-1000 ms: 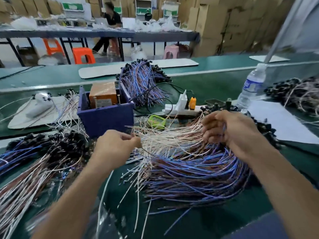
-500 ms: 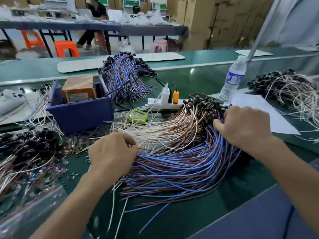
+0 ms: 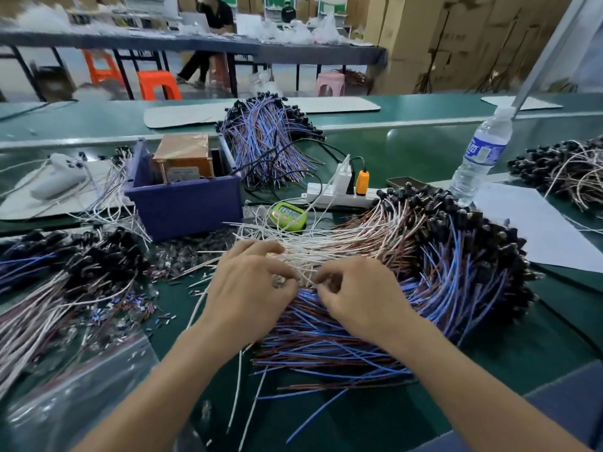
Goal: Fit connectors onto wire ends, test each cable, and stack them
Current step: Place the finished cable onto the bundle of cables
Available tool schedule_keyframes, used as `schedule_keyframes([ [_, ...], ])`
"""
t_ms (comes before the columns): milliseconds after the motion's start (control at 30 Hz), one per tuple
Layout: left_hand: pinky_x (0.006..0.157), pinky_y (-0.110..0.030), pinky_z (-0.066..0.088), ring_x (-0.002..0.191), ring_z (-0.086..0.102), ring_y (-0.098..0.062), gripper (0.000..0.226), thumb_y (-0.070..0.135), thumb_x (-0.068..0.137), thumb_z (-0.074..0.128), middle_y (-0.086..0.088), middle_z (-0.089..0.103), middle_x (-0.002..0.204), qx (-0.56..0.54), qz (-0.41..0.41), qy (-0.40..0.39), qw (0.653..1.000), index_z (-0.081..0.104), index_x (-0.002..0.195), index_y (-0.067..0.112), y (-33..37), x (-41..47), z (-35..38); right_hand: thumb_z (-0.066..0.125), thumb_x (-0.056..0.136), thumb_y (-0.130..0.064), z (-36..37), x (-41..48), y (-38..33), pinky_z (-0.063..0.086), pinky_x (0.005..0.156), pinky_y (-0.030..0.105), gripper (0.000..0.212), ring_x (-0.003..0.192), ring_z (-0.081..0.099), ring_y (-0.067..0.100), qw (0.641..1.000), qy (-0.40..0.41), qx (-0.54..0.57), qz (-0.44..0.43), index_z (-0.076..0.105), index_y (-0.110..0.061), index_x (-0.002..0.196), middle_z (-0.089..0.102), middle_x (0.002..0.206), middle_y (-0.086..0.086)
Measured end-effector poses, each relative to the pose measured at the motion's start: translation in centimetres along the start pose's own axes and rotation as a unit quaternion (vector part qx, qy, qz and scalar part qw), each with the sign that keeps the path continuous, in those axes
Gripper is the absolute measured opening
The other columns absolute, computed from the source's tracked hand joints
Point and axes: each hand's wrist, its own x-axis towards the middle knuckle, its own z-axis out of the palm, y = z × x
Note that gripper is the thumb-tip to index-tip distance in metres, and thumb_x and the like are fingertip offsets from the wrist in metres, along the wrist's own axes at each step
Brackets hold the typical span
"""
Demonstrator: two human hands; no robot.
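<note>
Left hand (image 3: 248,288): fingers curled, thumb and forefinger pinching a small piece, likely a connector (image 3: 280,282); too small to be sure.
Right hand (image 3: 362,300): fingertips pinching one white wire (image 3: 310,277) near its free end, just beside the left fingertips.
Why held so: the hands meet over the wire bundle (image 3: 375,340), probably to steady the end and press the piece on.
Bundle lay: fanned in an arc, black-headed ends far right, free ends toward the worker.
Loose connectors (image 3: 143,309): scattered near left, handy to the left hand.
Change: half a second ago the right hand lay on the black heads at far right; now it is at centre. The left hand has barely shifted.
</note>
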Motion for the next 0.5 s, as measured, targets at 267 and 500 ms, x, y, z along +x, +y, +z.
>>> schedule_keyframes([
  [267, 0.108, -0.035, 0.038, 0.117, 0.052, -0.011, 0.011, 0.024, 0.084, 0.074, 0.011, 0.074, 0.115, 0.012, -0.122, 0.171, 0.978, 0.083, 0.082, 0.031, -7.7, -1.3, -5.9, 0.068, 0.088, -0.021, 5.5, 2.6, -9.2, 0.049, 0.061, 0.029, 0.021, 0.060, 0.059, 0.010, 0.985, 0.085, 0.139, -0.063, 0.069, -0.031, 0.107, 0.063, 0.062, -0.011],
  [500, 0.095, -0.041, 0.054, 0.106, 0.064, -0.026, 0.016, 0.018, 0.085, 0.073, 0.002, 0.078, 0.107, 0.060, -0.323, 0.295, 0.897, 0.082, 0.087, 0.030, -17.2, -4.3, -13.3, 0.063, 0.090, -0.019, 9.4, 6.4, -17.2, 0.048, 0.061, 0.016, 0.023, 0.063, 0.062, 0.000, 0.968, -0.053, 0.212, -0.122, 0.076, -0.032, 0.104, 0.070, 0.075, -0.018],
])
